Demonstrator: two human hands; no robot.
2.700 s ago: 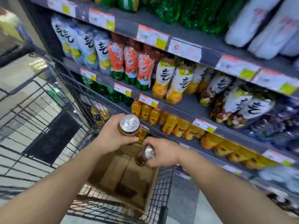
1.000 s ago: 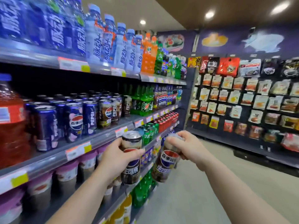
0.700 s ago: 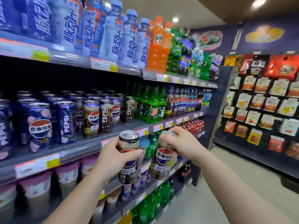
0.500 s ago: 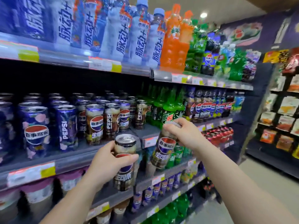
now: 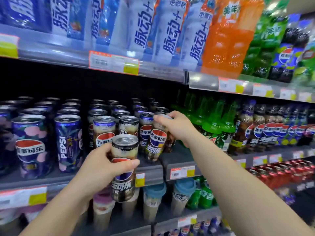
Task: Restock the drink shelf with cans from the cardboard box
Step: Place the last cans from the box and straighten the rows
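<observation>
My can shelf (image 5: pixel 150 172) is a grey metal ledge with price tags on its front lip. Rows of Pepsi cans (image 5: pixel 68 142) stand upright on it, green bottles (image 5: pixel 213 123) just beside them.

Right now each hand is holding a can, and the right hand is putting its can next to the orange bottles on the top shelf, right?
Not quite. The right hand is setting its can on the middle shelf, beside the other cola cans, not by the orange bottles above. The left hand does hold a can, as the head view shows.
</observation>
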